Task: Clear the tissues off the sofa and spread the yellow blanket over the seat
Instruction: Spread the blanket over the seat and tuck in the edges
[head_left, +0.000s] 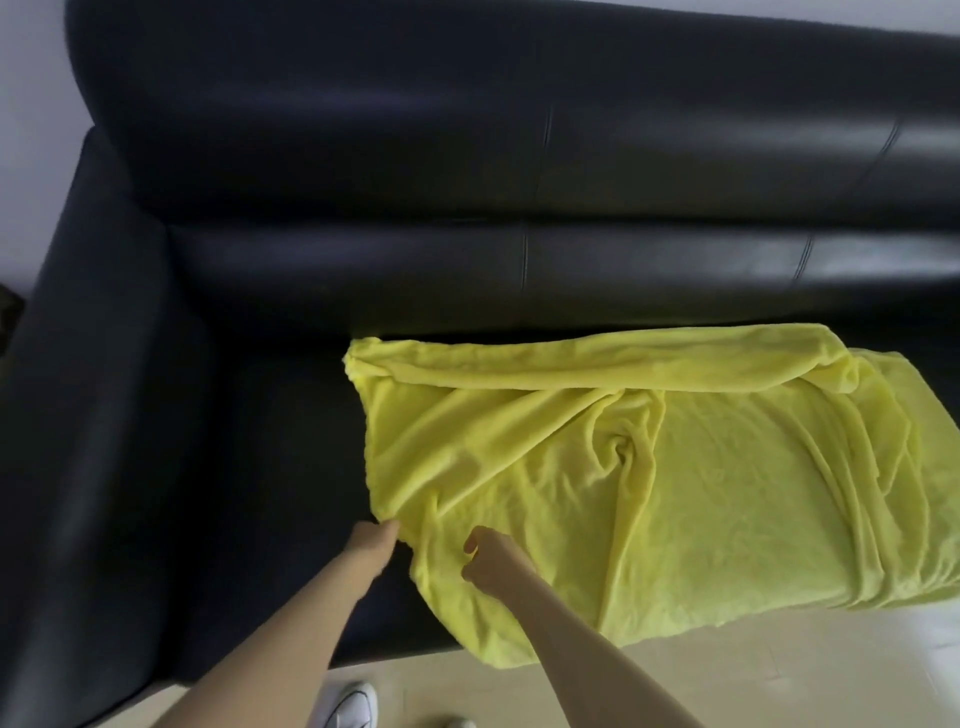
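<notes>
A view from above of a glossy black leather sofa (363, 171) with a soft, bright yellow fleece blanket (675, 467) lying rumpled over the middle and right of its seat, leaving the left part bare. The left hand (371, 540) pinches the blanket's near left corner, apparently to draw it towards the uncovered end. The right hand (491, 558) rests on the cloth just beside it, fingers curled into a fold, likely steadying or gathering it. No tissues are visible on the sofa. Below are pale floor tiles (779, 670) and a white shoe (350, 704); a pale wall (36, 104) stands behind.
</notes>
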